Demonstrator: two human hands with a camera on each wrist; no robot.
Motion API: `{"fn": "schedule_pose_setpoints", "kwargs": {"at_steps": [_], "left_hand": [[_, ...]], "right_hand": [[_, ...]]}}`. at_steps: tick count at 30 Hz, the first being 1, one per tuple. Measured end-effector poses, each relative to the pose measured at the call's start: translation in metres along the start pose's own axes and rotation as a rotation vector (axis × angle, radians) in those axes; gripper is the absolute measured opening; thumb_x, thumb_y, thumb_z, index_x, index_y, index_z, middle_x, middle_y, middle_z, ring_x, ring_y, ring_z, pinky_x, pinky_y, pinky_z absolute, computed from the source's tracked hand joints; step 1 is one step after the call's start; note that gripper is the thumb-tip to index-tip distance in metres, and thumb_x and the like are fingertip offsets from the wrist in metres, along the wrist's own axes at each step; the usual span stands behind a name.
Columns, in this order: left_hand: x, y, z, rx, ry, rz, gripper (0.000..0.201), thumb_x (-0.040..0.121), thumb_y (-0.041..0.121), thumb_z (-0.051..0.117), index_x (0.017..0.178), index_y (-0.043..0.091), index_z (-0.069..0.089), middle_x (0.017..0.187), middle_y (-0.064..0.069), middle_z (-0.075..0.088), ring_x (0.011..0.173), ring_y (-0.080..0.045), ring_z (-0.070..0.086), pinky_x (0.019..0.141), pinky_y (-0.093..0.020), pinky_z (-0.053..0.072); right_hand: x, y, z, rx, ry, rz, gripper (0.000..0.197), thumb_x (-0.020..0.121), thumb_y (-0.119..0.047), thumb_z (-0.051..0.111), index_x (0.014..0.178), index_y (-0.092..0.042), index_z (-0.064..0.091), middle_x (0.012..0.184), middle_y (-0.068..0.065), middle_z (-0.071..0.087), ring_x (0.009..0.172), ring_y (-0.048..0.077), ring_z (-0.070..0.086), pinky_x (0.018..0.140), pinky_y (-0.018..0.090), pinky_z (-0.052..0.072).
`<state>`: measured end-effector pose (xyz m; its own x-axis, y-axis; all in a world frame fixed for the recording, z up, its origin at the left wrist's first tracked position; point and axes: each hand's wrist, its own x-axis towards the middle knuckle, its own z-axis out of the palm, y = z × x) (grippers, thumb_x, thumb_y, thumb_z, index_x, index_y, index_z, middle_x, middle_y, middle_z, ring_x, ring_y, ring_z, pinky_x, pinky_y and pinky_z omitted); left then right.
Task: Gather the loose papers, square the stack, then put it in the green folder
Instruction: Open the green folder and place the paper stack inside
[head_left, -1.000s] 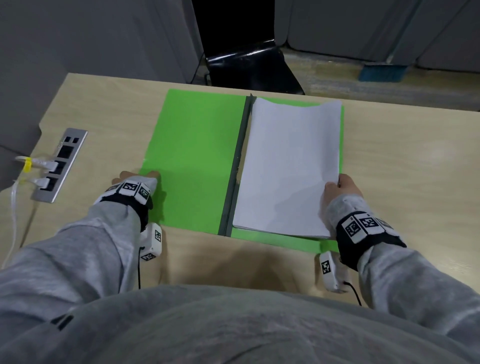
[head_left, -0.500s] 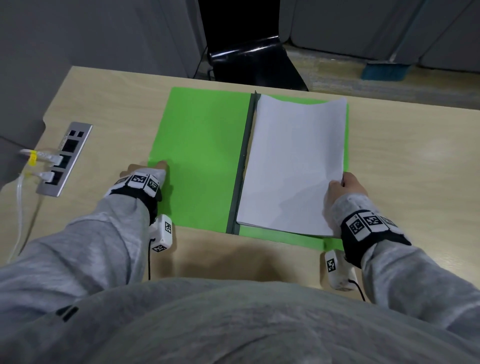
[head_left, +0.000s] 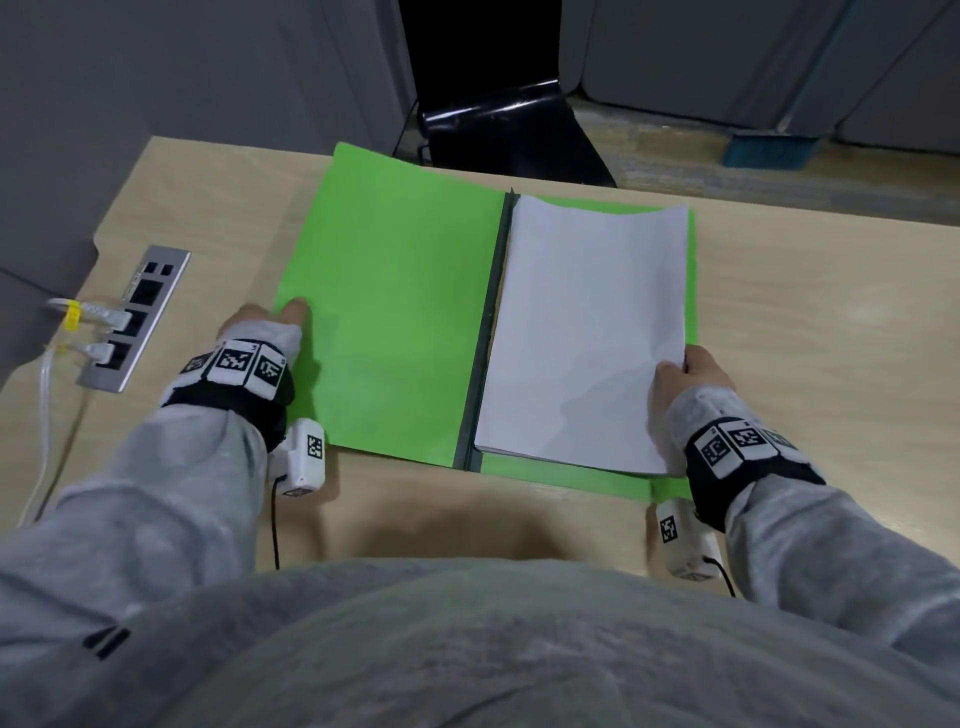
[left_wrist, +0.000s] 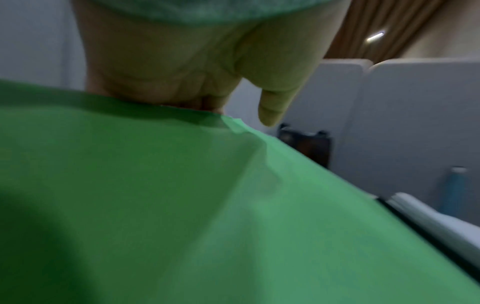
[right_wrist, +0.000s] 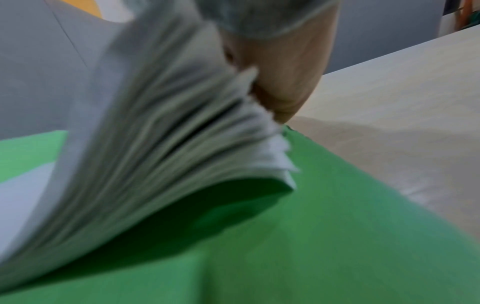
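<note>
On the pale wooden desk, a bright green paper folder is lying open, its dark grey spine running from twelve to six o'clock down the middle. A white stack of paper sheets is resting on the folder's three o'clock leaf, with a strip of green showing along its near and outer edges.

The person's right hand, at about four o'clock from the stack, is pinching the stack's outer edge near the lower corner; in the right wrist view the sheets are bowing upward off the green leaf and fanning slightly at the held edge, with a finger curling behind them.

The left hand, at nine o'clock from the spine, is touching the outer edge of the folder's empty leaf. From the left wrist view the fingers are tucking behind that green edge while the thumb is hanging free in front, clear of the leaf; whether the hidden fingers are clasping the edge cannot be told.

At nine o'clock on the desk, a silver metal socket panel is sitting flush with two white plugs in it.
</note>
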<state>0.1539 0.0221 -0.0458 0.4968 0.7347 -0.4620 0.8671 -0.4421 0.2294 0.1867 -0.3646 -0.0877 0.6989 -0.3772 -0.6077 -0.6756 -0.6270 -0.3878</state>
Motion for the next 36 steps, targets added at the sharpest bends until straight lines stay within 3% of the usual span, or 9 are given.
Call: {"fn": "schedule_pose_setpoints", "kwargs": {"at_steps": [5,10,15,19,23,25,28,32,36], "left_hand": [[-0.068,0.026,-0.042,0.12,-0.007,0.174,0.067,0.093,0.055,0.034,0.14,0.007,0.031,0.147,-0.02,0.035,0.128,-0.039,0.042,0.104,-0.05,0.034],[-0.137,0.044,-0.062,0.003,-0.068,0.556,0.063,0.087,0.059,0.042,0.136,0.02,0.04,0.132,-0.009,0.052,0.114,-0.029,0.053,0.096,-0.042,0.042],[-0.2,0.058,-0.048,-0.438,-0.492,0.668,0.03,0.088,0.045,0.052,0.114,0.031,0.058,0.107,0.005,0.065,0.098,-0.012,0.067,0.07,-0.041,0.06],[-0.213,0.061,-0.015,-0.247,-0.619,0.785,0.039,0.092,0.047,0.044,0.127,0.031,0.05,0.114,0.007,0.064,0.102,-0.008,0.064,0.077,-0.039,0.059],[-0.205,0.061,0.017,0.032,-0.637,0.79,0.046,0.092,0.051,0.038,0.133,0.029,0.043,0.128,-0.001,0.057,0.112,-0.019,0.057,0.093,-0.045,0.05],[-0.194,0.059,0.031,0.181,-0.602,0.785,0.049,0.093,0.051,0.036,0.136,0.027,0.04,0.138,-0.006,0.049,0.12,-0.023,0.052,0.102,-0.047,0.043],[-0.175,0.051,0.048,0.333,-0.58,0.721,0.053,0.094,0.051,0.034,0.139,0.023,0.036,0.145,-0.007,0.041,0.127,-0.025,0.045,0.108,-0.047,0.036],[-0.148,0.034,0.066,0.429,-0.552,0.644,0.058,0.091,0.056,0.035,0.14,0.025,0.031,0.145,-0.007,0.04,0.126,-0.027,0.045,0.106,-0.048,0.037],[-0.127,0.018,0.082,0.474,-0.594,0.603,0.066,0.087,0.061,0.04,0.142,0.028,0.023,0.15,-0.007,0.034,0.129,-0.028,0.042,0.107,-0.05,0.036]], "right_hand": [[-0.001,0.0,-0.002,0.058,-0.008,0.01,0.045,0.091,-0.027,0.041,0.135,-0.019,0.042,0.129,0.012,0.056,0.112,0.034,0.055,0.084,0.033,0.037],[0.002,0.01,-0.009,0.008,0.002,-0.082,0.04,0.095,-0.027,0.046,0.132,-0.013,0.052,0.133,0.015,0.055,0.12,0.033,0.053,0.093,0.031,0.043],[-0.004,0.026,-0.021,-0.04,-0.004,-0.065,0.038,0.098,-0.023,0.043,0.132,-0.008,0.051,0.136,0.016,0.052,0.122,0.032,0.051,0.092,0.029,0.042],[-0.011,0.036,-0.024,-0.329,-0.032,-0.118,0.06,0.092,-0.002,0.051,0.146,-0.008,0.025,0.147,0.013,0.036,0.131,0.031,0.041,0.108,0.036,0.034],[-0.009,0.043,-0.026,-0.385,-0.046,-0.164,0.079,0.074,0.007,0.068,0.141,-0.009,0.028,0.135,0.015,0.046,0.122,0.034,0.049,0.107,0.042,0.039],[0.001,0.047,-0.025,-0.199,-0.115,-0.167,0.066,0.08,-0.024,0.066,0.137,-0.006,0.037,0.134,0.019,0.05,0.12,0.037,0.052,0.106,0.049,0.041],[0.019,0.055,-0.018,-0.012,-0.076,-0.178,0.088,0.074,-0.072,0.036,0.127,-0.004,0.052,0.131,0.022,0.056,0.117,0.039,0.055,0.103,0.051,0.043],[-0.022,0.047,-0.011,-0.203,-0.06,-0.125,0.066,0.09,-0.049,0.051,0.143,-0.018,0.028,0.138,0.014,0.051,0.118,0.034,0.054,0.097,0.046,0.044],[-0.031,0.045,0.005,-0.378,0.019,-0.255,0.068,0.088,-0.036,0.061,0.141,-0.007,0.028,0.135,0.022,0.05,0.116,0.037,0.054,0.098,0.044,0.046]]}}
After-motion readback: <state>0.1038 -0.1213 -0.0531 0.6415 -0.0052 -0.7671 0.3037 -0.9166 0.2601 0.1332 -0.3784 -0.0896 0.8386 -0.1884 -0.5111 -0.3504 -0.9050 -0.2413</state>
